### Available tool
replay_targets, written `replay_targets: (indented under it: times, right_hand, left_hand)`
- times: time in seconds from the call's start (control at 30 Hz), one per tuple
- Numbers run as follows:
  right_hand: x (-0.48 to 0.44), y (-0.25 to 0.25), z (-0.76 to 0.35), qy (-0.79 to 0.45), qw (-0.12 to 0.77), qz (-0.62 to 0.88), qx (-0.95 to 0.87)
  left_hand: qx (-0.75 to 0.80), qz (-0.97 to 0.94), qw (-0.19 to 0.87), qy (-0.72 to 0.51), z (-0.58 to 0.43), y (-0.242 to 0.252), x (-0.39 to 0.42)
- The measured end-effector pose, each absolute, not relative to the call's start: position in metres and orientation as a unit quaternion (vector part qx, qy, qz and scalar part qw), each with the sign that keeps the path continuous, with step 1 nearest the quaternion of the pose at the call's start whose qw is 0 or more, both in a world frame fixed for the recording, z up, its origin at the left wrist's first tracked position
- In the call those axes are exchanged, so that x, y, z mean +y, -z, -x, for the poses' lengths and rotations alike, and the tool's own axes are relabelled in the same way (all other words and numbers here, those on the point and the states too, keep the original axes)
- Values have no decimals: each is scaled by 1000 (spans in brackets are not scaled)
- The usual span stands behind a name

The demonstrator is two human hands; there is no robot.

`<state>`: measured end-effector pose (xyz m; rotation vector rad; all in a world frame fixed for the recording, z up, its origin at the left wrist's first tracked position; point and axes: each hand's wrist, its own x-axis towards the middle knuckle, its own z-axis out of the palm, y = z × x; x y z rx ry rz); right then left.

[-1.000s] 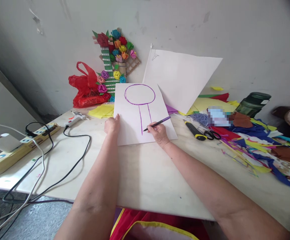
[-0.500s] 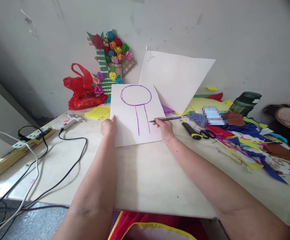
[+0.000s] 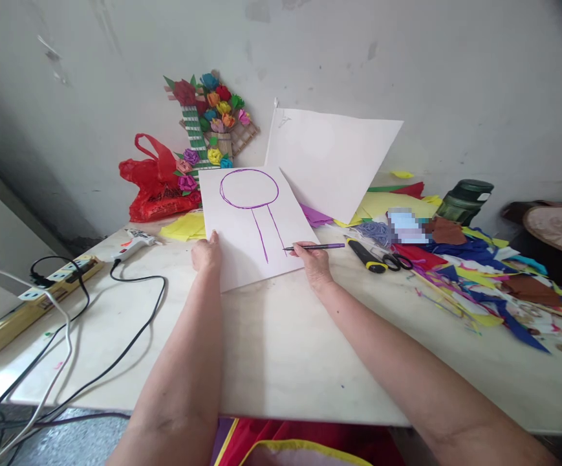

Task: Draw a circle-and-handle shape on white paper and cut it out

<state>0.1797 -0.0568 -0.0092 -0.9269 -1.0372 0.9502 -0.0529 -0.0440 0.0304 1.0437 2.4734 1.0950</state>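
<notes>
A white sheet of board (image 3: 237, 259) stands tilted up in front of me on the table. Drawn on it in purple are an oval and two lines running down from it. My left hand (image 3: 207, 254) grips the board's left edge, thumb on the front and fingers hidden behind. In my right hand (image 3: 313, 260) is a dark marker pen (image 3: 322, 246), pinched near its tip. The pen's tip lies close to the lower part of the right line, and that hand is at the board's right edge.
A larger white sheet (image 3: 334, 155) leans on the wall behind. Paper flowers (image 3: 222, 107) and a red plastic bag (image 3: 152, 184) stand back left. Power strips (image 3: 67, 275) and cables lie left. A utility knife (image 3: 365, 254), scissors (image 3: 398, 261), a dark bottle (image 3: 465, 200) and coloured scraps (image 3: 494, 278) lie right.
The board has turned and leans more to the left, its top shifted left. The pen tip has moved down along the right line. My left hand keeps its hold.
</notes>
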Motion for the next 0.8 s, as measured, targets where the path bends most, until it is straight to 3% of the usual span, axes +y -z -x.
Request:
replay_targets:
  times: [0.8]
  right_hand:
    - [-55,19,-175,-335,563,474,-588]
  left_hand:
    - [850,-357,110,-371,46,-29,-43]
